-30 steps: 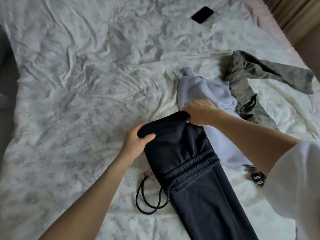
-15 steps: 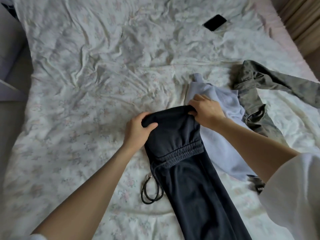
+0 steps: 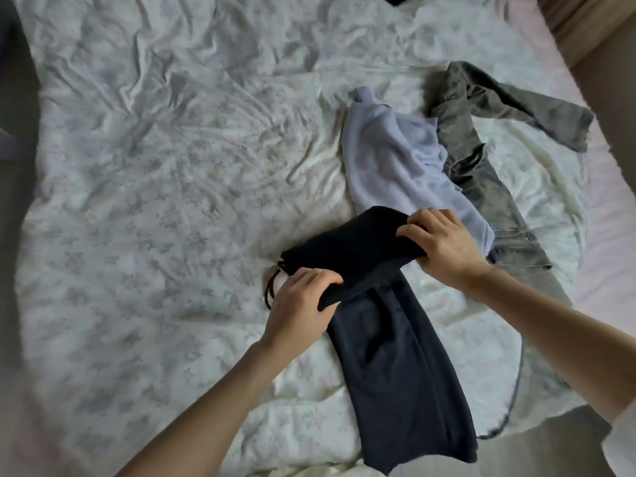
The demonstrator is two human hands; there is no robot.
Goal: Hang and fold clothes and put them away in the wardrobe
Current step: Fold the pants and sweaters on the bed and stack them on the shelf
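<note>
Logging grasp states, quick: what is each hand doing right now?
Left hand: grips the dark trousers at the fold.
Right hand: grips the same trousers' fold.

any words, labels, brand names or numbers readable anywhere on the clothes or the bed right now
None can be read.
Dark navy drawstring sweatpants: plain fabric, no print or tag showing.
Pale lilac sweatshirt: no print visible.
Olive-grey cargo trousers: no label legible.
White floral bedsheet: pattern only, no writing.

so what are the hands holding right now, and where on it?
Both hold the dark navy sweatpants by the rolled top end: left hand grips its near-left edge, right hand its far-right corner.
</note>
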